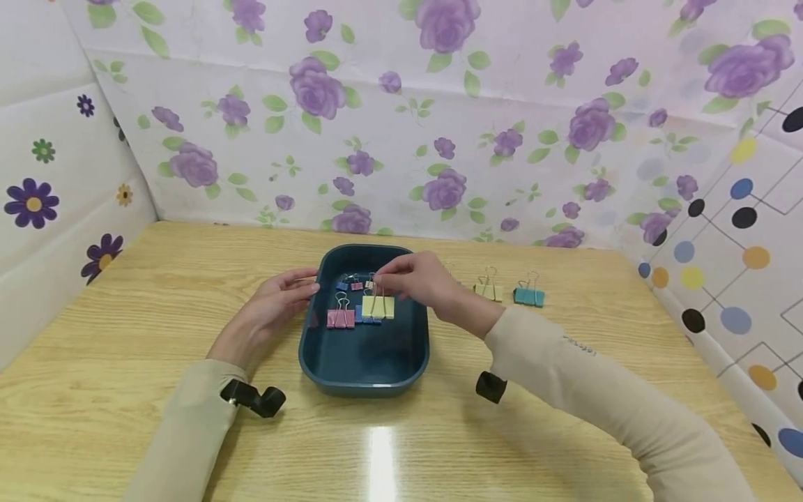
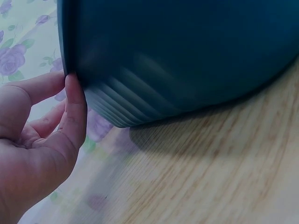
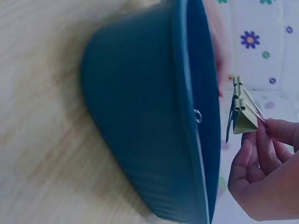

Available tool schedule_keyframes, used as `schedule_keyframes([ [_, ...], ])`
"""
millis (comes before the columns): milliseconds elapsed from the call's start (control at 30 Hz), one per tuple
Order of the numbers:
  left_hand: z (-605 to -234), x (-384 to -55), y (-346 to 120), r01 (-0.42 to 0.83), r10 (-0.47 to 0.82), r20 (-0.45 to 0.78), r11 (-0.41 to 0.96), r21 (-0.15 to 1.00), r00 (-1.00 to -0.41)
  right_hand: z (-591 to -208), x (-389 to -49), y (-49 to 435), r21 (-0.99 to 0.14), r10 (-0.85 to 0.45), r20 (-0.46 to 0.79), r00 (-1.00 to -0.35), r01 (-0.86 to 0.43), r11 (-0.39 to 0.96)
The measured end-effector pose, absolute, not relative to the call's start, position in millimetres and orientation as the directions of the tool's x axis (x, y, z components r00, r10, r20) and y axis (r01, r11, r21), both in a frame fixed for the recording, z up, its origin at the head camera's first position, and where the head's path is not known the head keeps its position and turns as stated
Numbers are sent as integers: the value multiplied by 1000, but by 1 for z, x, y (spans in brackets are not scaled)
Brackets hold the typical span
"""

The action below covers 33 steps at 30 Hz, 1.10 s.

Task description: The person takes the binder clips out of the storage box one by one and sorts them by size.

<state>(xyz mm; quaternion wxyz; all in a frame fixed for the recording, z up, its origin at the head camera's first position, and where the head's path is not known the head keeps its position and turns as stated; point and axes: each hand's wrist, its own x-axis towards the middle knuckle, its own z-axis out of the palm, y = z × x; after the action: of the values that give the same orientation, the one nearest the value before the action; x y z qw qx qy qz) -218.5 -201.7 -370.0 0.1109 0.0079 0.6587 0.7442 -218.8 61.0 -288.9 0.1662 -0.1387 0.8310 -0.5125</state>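
Note:
In the head view a dark blue plastic bin (image 1: 364, 385) stands on the table. My left hand (image 1: 270, 310) is at its left side; the left wrist view shows thumb and finger pinching the rim (image 2: 67, 56). Over the bin, my right hand (image 1: 429, 286) holds a yellow binder clip (image 1: 386, 307) by a wire handle. The right wrist view shows that clip (image 3: 245, 122) pinched at the fingertips, above the rim. Inside the bin are a pink binder clip (image 1: 341, 319), a blue one (image 1: 360, 315) partly hidden by the yellow clip, and several small clips (image 1: 356, 286).
Right of the bin, a yellow binder clip (image 1: 489, 292) and a teal one (image 1: 530, 298) stand on the wooden table (image 1: 533, 446). Something beside them is mostly hidden behind my right hand. Flowered cloth (image 1: 389, 139) hangs along the table's back edge.

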Motion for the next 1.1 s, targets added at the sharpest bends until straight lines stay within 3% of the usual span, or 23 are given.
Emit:
schedule_keyframes([
  [533, -368, -217, -202, -150, 186, -132, -90, 985, -974, -289, -248, 105, -882, -307, -67, -949, -87, 463],
  [1100, -367, -216, -202, -156, 182, -139, -85, 984, -973, -315, -252, 152, -871, -287, -53, -957, -96, 482],
])
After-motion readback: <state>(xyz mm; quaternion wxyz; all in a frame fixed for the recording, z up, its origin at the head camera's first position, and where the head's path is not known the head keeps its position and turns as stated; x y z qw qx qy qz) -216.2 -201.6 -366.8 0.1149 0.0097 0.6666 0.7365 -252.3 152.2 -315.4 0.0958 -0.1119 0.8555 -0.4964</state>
